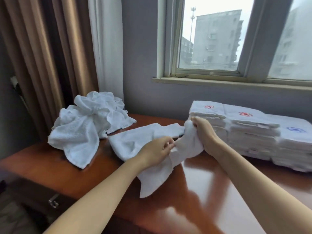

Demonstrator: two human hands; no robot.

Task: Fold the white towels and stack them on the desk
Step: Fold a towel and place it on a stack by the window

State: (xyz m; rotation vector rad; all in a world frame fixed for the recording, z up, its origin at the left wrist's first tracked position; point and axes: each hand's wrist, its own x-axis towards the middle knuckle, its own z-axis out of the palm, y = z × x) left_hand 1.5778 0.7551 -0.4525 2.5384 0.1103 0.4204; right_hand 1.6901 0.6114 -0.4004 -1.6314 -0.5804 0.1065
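Nearest, the glossy reddish-brown tabletop [202,191] carries the loose lower end of a white towel [157,179], which trails down onto the wood. At the left edge a metal drawer handle [53,202] shows below. Above the trailing end, both bare forearms reach in. The left grip [155,152] pinches a fold of the towel between thumb and curled fingers; the right grip [204,132], a little farther and higher, has its fingers curled round a bunched upper part, lifted off the wood. Just beyond the left grip a flatter stretch of white cloth lies; whether it belongs to the same towel cannot be told. Farther left sits a crumpled pile of towels [87,122]; far right, folded stacks [253,137] stand side by side, topped with 2 red marks and 1 blue. Behind are a brown curtain [50,56] and a window [216,39]
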